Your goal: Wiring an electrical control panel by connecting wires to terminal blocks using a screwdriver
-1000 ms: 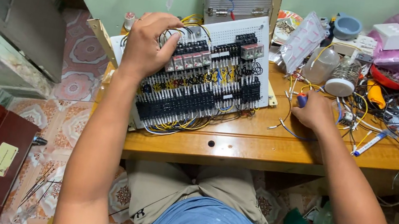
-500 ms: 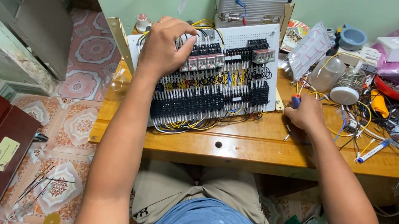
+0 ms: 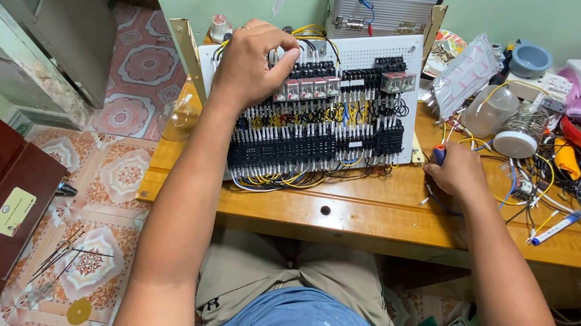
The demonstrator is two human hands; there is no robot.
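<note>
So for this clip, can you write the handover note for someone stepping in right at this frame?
Left hand: resting on the upper left of the wiring board, fingertips at the row of relays.
Right hand: on the wooden table just right of the board, closed on a screwdriver with a red and blue handle; the tip is hidden.
Done: board is densely fitted with black terminal blocks and yellow wires.
Left: cannot tell which connections are unfinished. Loose wires and clutter lie on the table's right side.
</note>
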